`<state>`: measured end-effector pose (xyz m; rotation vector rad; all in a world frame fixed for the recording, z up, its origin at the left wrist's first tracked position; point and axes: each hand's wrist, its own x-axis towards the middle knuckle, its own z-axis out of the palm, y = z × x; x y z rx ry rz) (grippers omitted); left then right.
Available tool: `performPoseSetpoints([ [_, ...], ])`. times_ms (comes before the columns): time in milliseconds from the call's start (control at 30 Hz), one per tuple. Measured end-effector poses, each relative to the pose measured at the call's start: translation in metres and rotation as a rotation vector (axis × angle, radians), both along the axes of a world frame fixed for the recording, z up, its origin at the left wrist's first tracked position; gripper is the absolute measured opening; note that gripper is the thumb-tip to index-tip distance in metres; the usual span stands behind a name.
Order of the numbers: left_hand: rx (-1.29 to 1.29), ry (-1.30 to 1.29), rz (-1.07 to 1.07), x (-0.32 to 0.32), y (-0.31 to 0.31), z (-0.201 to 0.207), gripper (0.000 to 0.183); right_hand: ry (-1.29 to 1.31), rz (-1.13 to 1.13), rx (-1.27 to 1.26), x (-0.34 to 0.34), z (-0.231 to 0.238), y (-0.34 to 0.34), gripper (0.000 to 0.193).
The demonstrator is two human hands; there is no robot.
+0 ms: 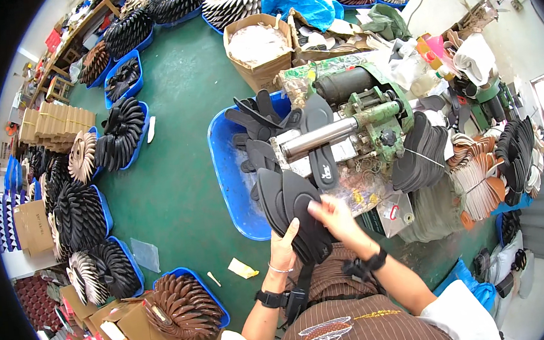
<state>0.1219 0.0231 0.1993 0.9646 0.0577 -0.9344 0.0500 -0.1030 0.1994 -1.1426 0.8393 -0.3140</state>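
Black insoles (295,205), count unclear, occupy the left hand (283,252).

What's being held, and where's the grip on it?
A stack of black insoles: the left hand grips its lower left edge. The right hand is at its right edge; gripping or just touching, can't tell.

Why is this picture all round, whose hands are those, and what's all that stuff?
It comes from a wide fisheye camera on a person's head, looking down, so straight edges bend. The bare hands are that person's own. The left hand holds a bundle of black insoles, and the right hand touches it too. Beyond is a green machine with a shiny metal cylinder. More black insoles lie in a blue tub. Other filled tubs stand on the green floor.
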Motion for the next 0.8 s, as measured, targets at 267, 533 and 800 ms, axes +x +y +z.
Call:
performPoseSetpoints([
  [267, -0.289, 0.373, -0.052, 0.013, -0.001, 0.004, 0.046, 0.087, -0.166, -0.105, -0.002, -0.020, -0.069, 0.015],
  [533, 0.041, 0.026, 0.094, 0.003, -0.002, -0.004, 0.044, 0.194, -0.178, 0.016, -0.029, -0.013, -0.013, 0.019],
  [800, 0.190, 0.025, 0.038, -0.003, -0.008, -0.004, 0.035, 0.048, 0.091, -0.070, 0.003, -0.011, -0.001, 0.030],
])
